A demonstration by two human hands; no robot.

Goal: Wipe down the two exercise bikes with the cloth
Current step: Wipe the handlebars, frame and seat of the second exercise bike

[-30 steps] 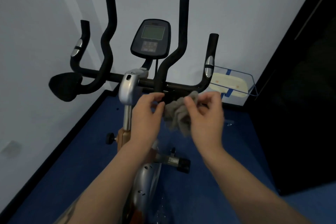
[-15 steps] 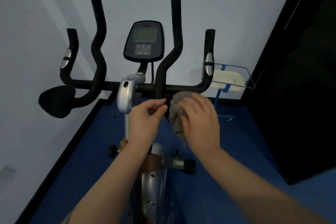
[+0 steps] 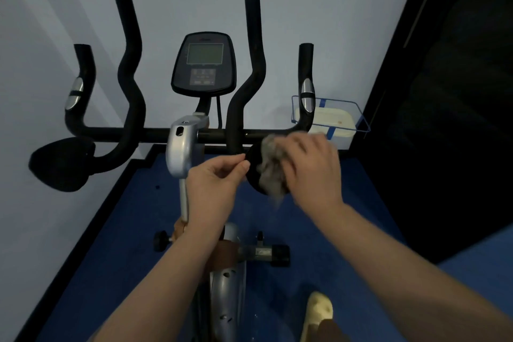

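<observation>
head view: one exercise bike [image 3: 194, 136] is in sight, facing a pale wall – the task names two, so the second must lie outside this picture. the right hand [image 3: 311, 166] lies over the grey cloth [image 3: 270, 172], fingers spread and fairly flat, and presses it onto the right elbow pad [image 3: 254, 166], a round black pad just under the crossbar. the hand is blurred, so i cannot tell whether the thumb is tucked round the cloth's edge. the left hand [image 3: 216, 178] is just beside the same pad, thumb and forefinger pinched at its left rim; it looks to be steadying the pad, though what exactly is nipped there is too small to make out.

the cloth is soft, limp and light – it bunches and hangs in a loose tail below the pad. i judge it handles best balled under a flat palm, since a fingertip hold would let it trail. the bike is stiff and heavy and should not shift under rubbing; the pads may give or turn a little, so a steadying hold at the rim seems sensible.

counted: one bike, one cloth, two elbow pads – the left elbow pad [image 3: 62, 164] untouched – four upright black grips, one console [image 3: 205, 64], and one blue wire basket [image 3: 333, 116] by the wall.
</observation>
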